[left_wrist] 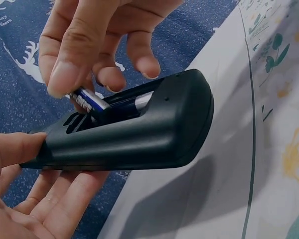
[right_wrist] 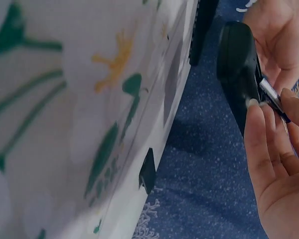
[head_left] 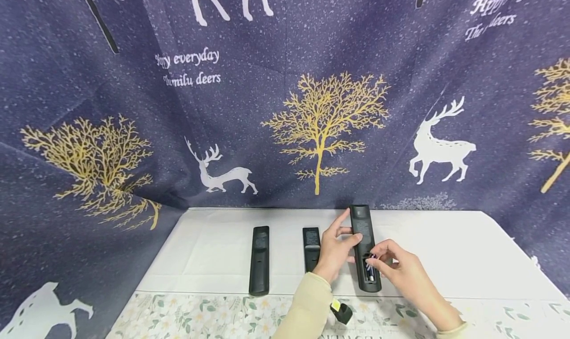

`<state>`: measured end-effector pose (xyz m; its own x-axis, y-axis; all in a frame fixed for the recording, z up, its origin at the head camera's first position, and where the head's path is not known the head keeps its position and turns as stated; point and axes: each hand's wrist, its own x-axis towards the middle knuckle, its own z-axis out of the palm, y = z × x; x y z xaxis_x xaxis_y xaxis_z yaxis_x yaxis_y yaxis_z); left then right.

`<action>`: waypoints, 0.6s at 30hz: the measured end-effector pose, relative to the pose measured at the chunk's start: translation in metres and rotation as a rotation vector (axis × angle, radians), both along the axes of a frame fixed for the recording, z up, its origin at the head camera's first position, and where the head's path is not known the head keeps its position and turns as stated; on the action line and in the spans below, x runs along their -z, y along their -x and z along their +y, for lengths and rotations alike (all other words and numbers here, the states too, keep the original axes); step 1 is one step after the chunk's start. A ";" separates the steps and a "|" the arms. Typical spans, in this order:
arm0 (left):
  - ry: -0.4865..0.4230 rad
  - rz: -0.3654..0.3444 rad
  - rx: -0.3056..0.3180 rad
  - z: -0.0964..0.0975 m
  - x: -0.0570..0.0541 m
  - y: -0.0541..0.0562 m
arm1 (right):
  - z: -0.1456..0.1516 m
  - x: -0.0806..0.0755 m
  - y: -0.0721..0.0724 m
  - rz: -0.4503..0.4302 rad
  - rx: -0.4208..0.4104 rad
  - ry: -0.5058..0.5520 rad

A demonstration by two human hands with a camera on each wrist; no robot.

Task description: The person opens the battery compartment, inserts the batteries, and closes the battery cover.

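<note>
A black remote control, its back facing up, is held by my left hand with thumb and fingers on either side. Its battery compartment is uncovered at the near end. My right hand pinches a blue and silver battery between thumb and fingers. That battery tilts, its lower end inside the compartment. Beside it, the silver end of another battery shows in the compartment. In the right wrist view the remote is seen from its end, with the pinched battery at its opening.
Two more black remotes lie to the left: one further off, one partly behind my left hand. A small black piece with a yellow patch lies on the floral cloth in front. A dark blue printed curtain hangs behind the table.
</note>
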<state>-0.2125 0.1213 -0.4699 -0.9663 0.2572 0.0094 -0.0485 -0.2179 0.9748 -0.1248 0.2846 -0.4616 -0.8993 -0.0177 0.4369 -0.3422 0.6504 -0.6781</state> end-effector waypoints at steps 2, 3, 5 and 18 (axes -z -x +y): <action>0.001 0.001 0.003 0.000 0.000 0.000 | -0.002 0.001 0.000 0.017 0.004 -0.017; 0.002 0.000 0.004 -0.001 0.000 0.000 | -0.003 0.002 0.001 0.029 0.007 -0.026; 0.004 0.001 0.005 -0.001 0.000 0.000 | -0.003 0.004 0.001 0.047 0.006 -0.035; -0.003 -0.005 0.013 -0.003 -0.001 0.001 | -0.005 0.009 0.004 0.177 -0.026 -0.087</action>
<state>-0.2137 0.1185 -0.4687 -0.9629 0.2697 0.0058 -0.0559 -0.2206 0.9737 -0.1287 0.2798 -0.4703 -0.8072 -0.0840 0.5842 -0.4685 0.6933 -0.5477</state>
